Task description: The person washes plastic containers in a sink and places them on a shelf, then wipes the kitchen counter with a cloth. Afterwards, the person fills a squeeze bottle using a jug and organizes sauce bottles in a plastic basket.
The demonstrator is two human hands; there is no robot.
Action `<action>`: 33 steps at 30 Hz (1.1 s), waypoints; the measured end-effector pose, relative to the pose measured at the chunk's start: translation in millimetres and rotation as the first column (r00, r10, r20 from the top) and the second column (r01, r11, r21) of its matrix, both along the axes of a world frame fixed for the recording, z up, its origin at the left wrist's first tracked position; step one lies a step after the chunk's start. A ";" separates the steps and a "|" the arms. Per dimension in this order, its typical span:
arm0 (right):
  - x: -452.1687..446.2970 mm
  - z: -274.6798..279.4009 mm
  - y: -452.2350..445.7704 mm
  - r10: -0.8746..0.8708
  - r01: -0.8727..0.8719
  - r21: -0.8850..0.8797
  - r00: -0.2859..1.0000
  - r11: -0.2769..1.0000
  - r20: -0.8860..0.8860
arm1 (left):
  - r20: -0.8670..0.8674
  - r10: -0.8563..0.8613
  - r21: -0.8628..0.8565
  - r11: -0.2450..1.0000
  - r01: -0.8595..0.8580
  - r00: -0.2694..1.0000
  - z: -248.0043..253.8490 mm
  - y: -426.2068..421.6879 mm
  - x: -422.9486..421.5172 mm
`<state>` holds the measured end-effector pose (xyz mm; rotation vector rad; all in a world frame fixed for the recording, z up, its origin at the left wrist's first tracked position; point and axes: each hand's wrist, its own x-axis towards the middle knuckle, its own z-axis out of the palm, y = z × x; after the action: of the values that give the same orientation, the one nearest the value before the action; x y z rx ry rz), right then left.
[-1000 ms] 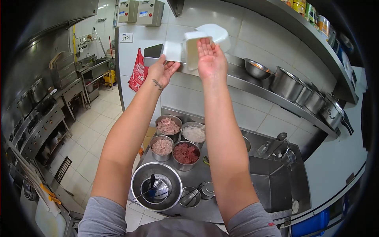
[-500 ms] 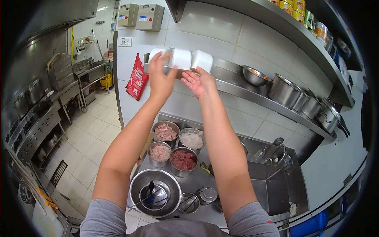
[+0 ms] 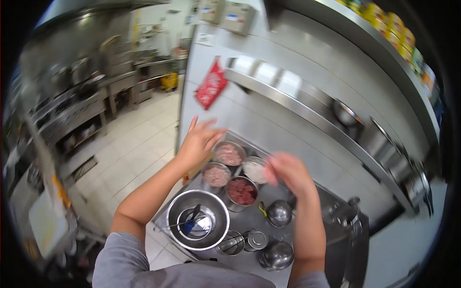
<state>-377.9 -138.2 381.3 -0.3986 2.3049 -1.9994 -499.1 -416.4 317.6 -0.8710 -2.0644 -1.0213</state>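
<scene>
My left hand [image 3: 196,146] is in the air left of the metal pots of meat, fingers spread and holding nothing. My right hand [image 3: 290,174], smeared by motion, hangs over the counter beside a pot of whitish food [image 3: 254,170]; its fingers are not clear. Between my hands stand a pot of pale pink meat [image 3: 228,153], a second pot of pale meat [image 3: 216,175] and a pot of dark red meat [image 3: 241,191]. Nearer me, a large steel bowl [image 3: 222,211] holds a smaller bowl and dark-handled utensils.
White containers [image 3: 266,73] line the wall shelf [image 3: 307,106], with a steel bowl [image 3: 346,113] and pots farther right. Upturned round metal bowls [image 3: 278,213] sit on the counter. A red bag [image 3: 210,86] hangs on the wall; a sink [image 3: 343,249] is at right.
Both hands have come down from the white containers on the shelf, the left toward the pots' left side, the right over the counter. The view has shifted and tilted.
</scene>
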 end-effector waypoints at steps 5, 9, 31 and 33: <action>142.6 -72.5 85.6 0.000 -0.019 -0.195 0.996 0.981 -0.094 | 0.677 0.449 0.036 0.772 -0.635 0.584 -216.2 -170.0 157.3; 162.3 -132.2 156.6 0.354 -0.467 -0.742 0.878 0.481 -0.323 | 0.931 0.336 -0.074 0.551 -0.831 0.140 -342.0 -196.3 380.1; 486.2 -280.1 -384.4 0.934 -0.852 0.463 -0.079 -0.244 0.347 | 0.765 -0.139 -0.605 0.181 -0.776 -0.629 -540.1 -75.4 1026.7; 533.0 -331.3 -439.3 0.925 -0.595 0.709 -0.218 -0.378 0.311 | 0.799 -0.117 -0.589 0.043 -0.807 -0.590 -520.5 -74.3 1079.8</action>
<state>155.1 -577.6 49.9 -1.9443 1.3483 -0.0137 580.7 -490.7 -202.9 2.4823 -1.6914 -1.3568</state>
